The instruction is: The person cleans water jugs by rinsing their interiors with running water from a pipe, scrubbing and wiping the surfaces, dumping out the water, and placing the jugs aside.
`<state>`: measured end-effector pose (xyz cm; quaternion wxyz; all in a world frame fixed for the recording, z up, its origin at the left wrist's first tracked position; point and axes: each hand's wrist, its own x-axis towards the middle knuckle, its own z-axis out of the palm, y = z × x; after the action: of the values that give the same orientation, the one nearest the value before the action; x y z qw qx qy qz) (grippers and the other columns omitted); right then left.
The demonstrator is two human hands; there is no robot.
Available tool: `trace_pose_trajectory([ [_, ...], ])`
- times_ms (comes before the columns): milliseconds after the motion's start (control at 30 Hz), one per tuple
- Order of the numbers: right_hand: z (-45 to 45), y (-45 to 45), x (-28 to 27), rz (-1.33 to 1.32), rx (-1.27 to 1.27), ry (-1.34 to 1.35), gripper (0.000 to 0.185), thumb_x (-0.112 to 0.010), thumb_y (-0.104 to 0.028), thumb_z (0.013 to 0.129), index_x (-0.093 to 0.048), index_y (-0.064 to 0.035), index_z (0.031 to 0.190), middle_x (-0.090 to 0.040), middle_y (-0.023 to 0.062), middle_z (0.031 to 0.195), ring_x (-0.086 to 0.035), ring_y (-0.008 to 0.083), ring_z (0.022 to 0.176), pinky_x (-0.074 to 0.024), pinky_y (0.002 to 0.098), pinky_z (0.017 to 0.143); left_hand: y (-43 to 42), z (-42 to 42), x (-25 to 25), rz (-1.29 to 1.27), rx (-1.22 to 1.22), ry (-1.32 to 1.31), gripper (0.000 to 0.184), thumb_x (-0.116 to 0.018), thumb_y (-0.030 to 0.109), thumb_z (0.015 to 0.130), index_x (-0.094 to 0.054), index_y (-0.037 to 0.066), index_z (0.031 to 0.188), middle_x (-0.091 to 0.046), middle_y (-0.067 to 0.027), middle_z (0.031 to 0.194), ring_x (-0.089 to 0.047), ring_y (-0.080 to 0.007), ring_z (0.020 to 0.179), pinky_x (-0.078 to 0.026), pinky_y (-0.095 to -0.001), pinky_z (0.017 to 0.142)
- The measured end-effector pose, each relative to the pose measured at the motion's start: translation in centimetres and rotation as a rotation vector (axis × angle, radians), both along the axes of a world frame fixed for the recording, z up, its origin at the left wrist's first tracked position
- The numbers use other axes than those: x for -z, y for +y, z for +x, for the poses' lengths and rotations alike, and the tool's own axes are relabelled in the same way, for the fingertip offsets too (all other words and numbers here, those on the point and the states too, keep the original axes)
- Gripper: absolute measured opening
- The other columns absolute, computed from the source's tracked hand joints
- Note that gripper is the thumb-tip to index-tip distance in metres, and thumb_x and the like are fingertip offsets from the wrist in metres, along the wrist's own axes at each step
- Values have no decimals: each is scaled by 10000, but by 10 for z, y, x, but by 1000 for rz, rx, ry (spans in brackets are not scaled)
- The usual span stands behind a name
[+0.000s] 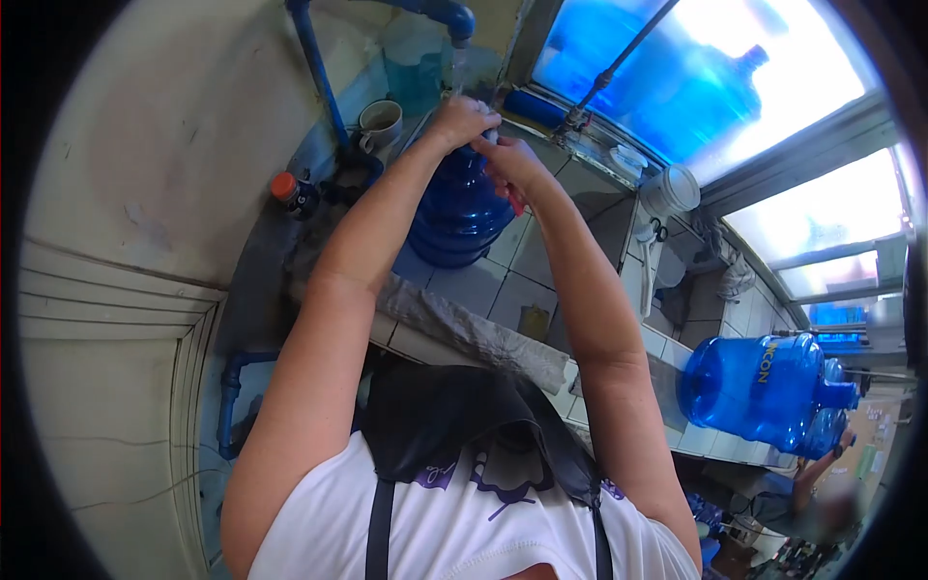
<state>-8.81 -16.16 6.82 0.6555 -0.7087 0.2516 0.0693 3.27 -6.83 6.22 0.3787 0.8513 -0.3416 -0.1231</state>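
Note:
A large blue water jug (pixel 454 217) stands upright on the tiled counter under a blue pipe tap (pixel 462 29), with clear water coming down near its mouth. My left hand (pixel 464 122) is closed over the jug's neck, something white showing by its fingers. Beside it, my right hand (pixel 512 166) is at the neck too, its fingers curled around a slim red object (pixel 516 201). Most of that object is hidden in the palm, so its kind cannot be told. My hands cover the jug's mouth.
A cup (pixel 381 124) and an orange-capped bottle (pixel 294 193) are to the left. A grey cloth (pixel 474 338) lies along the counter's front edge. To the right are a white tub (pixel 669 191), scissors (pixel 659 229) and another blue jug (pixel 754 387) on its side. Another person's arm (pixel 822 464) shows far right.

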Motion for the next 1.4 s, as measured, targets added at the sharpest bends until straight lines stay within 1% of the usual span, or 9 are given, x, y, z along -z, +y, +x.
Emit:
trace_pose_trajectory([
  [133,-11,10,-33,-298,-42,-118,455,-700,-416,825,-589,22,779,-596,136,656,-568,261,476,-430,398,420,1,1,13,-351,-99,85,413,-682,401,783,-721,0,872,-706,-172,850,-679,-246,791,-506,-358,737],
  [167,9,5,-8,-650,-51,-271,426,-680,-390,811,-618,27,750,-661,240,786,-658,406,699,-503,488,597,-2,7,19,-570,-131,128,409,-699,399,787,-720,-4,853,-709,-155,812,-674,-216,747,-502,-349,707],
  [267,-3,17,-14,-885,50,-390,393,-637,-359,824,-624,32,861,-648,283,870,-626,456,897,-493,527,766,1,15,22,-527,-144,-104,412,-691,402,842,-721,-7,803,-703,-88,729,-626,-155,671,-489,-338,659],
  [467,-105,15,-2,-829,157,-398,309,-514,-203,894,-490,-43,1157,-649,237,965,-638,431,834,-505,528,727,18,16,5,-589,30,138,439,-647,423,913,-719,16,766,-687,-24,715,-591,-96,648,-459,-246,636],
  [600,-192,-31,31,-1115,256,-96,586,-512,-64,830,-375,-178,1388,-562,179,1047,-609,393,901,-521,485,721,36,15,-33,-563,153,-14,437,-627,430,927,-675,23,777,-707,-61,816,-619,-97,731,-487,-274,717],
  [700,-252,-69,75,-1244,381,127,600,-528,-11,773,-484,-172,1350,-534,162,984,-586,365,883,-514,469,732,37,1,-56,-398,134,-83,390,-679,417,888,-662,34,818,-662,-74,719,-621,-163,702,-485,-290,739],
  [767,-283,-85,98,-1365,457,169,583,-537,5,743,-544,-141,1308,-524,147,953,-571,344,883,-504,457,743,33,-17,-66,43,42,-612,336,-720,384,842,-650,56,855,-615,-109,758,-613,-266,754,-490,-339,776],
  [1067,-304,-90,125,-1488,439,320,467,-526,-18,780,-596,-113,1232,-537,158,1004,-547,354,978,-473,421,843,37,-18,-47,-83,805,-923,304,-734,316,771,-615,55,871,-553,-140,1067,-562,-345,984,-487,-424,793],
  [1400,-277,-38,113,-1324,104,-301,289,-617,-126,815,-640,-58,1095,-588,159,1050,-563,341,982,-481,419,841,-4,3,-7,78,-77,-788,213,-581,306,851,-673,119,809,-624,-90,855,-639,-316,837,-524,-452,654],
])
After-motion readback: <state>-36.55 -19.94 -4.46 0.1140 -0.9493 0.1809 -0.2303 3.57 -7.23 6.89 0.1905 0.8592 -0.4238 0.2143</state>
